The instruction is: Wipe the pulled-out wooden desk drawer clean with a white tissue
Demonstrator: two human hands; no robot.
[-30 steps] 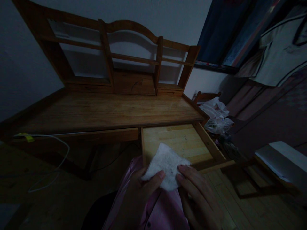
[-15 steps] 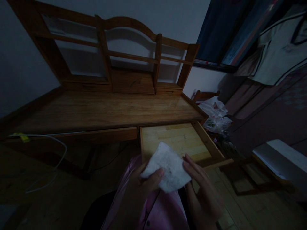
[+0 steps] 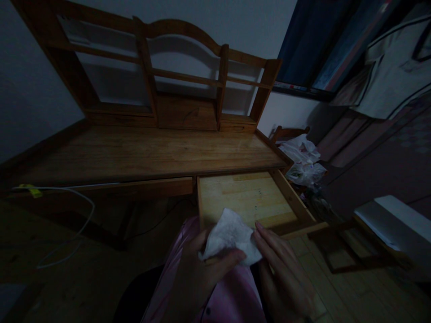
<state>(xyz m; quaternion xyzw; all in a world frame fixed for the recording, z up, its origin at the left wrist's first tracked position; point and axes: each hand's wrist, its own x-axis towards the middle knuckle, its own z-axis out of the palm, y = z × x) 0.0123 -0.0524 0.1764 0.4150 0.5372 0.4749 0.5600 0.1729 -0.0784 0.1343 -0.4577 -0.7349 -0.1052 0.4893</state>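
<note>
A white, slightly soiled wipe [image 3: 230, 235] is held in front of my lap, just over the near edge of an open wooden drawer [image 3: 247, 199]. My left hand [image 3: 198, 273] pinches the wipe with the thumb laid across its lower edge. My right hand [image 3: 284, 273] has its fingers stretched out, the fingertips touching the wipe's right corner. The drawer is pulled out from under a long wooden desk [image 3: 151, 152], and its pale bottom is bare. Pink fabric [image 3: 232, 296] of my clothing shows below the hands.
A wooden shelf unit [image 3: 161, 76] stands at the back of the desk. A white cable [image 3: 67, 224] hangs at the left. Plastic bags [image 3: 303, 161] lie on a chair to the right. A pale box or book [image 3: 390, 224] rests on a low frame at far right.
The wipe has been folded smaller and drawn lower toward my lap. My left thumb has slid across its bottom edge, and my right fingers have shifted to its right corner.
</note>
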